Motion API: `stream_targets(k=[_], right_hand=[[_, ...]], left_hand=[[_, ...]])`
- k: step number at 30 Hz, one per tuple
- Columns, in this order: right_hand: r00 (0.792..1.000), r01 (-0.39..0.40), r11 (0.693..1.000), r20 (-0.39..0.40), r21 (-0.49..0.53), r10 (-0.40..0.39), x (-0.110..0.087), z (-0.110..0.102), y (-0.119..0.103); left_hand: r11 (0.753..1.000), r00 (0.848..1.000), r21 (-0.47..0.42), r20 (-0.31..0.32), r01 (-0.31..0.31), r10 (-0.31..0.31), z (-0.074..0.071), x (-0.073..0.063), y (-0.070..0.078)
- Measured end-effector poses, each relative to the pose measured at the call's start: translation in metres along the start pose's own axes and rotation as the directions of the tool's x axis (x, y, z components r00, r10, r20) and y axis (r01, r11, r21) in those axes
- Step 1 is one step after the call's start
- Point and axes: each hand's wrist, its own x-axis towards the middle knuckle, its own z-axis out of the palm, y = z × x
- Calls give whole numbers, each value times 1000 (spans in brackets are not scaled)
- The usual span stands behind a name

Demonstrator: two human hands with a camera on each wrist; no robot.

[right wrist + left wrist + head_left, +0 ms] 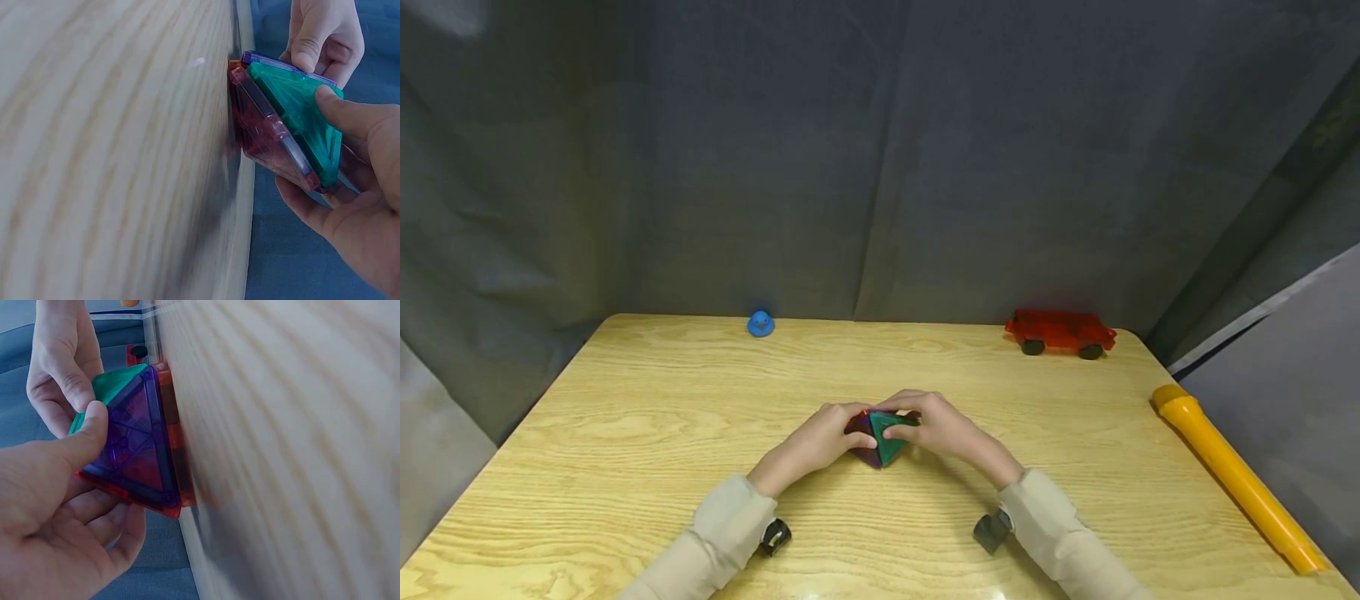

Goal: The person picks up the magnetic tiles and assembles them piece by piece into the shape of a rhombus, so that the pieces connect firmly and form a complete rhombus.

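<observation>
Between both hands, low over the middle of the wooden table, sits a small pyramid-like shape of see-through magnetic tiles. Its purple triangle tile faces the left hand, whose thumb presses that tile while the other fingers curl behind. A green triangle tile leans against it, pinched between thumb and fingers of the right hand. Below the green one a red tile shows, and an orange-red tile lies along the table side. Fingers hide the far faces.
A blue rubber duck stands at the back left edge of the table. Toward the back right is a red toy car with black wheels. A yellow tube lies along the right edge. Dark curtains hang behind.
</observation>
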Motion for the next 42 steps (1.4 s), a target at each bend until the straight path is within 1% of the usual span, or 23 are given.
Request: stream_targets(k=[5,13,18,21,26,34,38,42], right_hand=[[1000,-16,1000,2,12,16,1,1,-3],[1000,-14,1000,10,20,14,3,0,-4],[1000,-25,1000,-1,5,25,3,-1,-3],[999,-37,999,-11,-13,37,3,-2,-1],[999,-39,999,-23,-9,39,5,-4,3],[997,-44,999,-59,-21,43,11,-7,14],[995,-74,997,-68,-7,73,13,-10,17],[993,-96,995,-73,-1,95,15,-10,18]], left_hand=[[1000,1000,-5,-4,-9,9,1,0,0],[1000,1000,7,-3,13,-13,0,0,0],[1000,1000,8,0,12,-12,1,2,1],[1000,1000,9,0,19,-19,1,6,1],[1000,1000,12,-6,27,-26,2,12,0],[999,999,3,-33,33,-33,4,24,-1],[999,998,14,-50,50,-50,5,31,-1],[997,996,29,-58,67,-65,6,35,-1]])
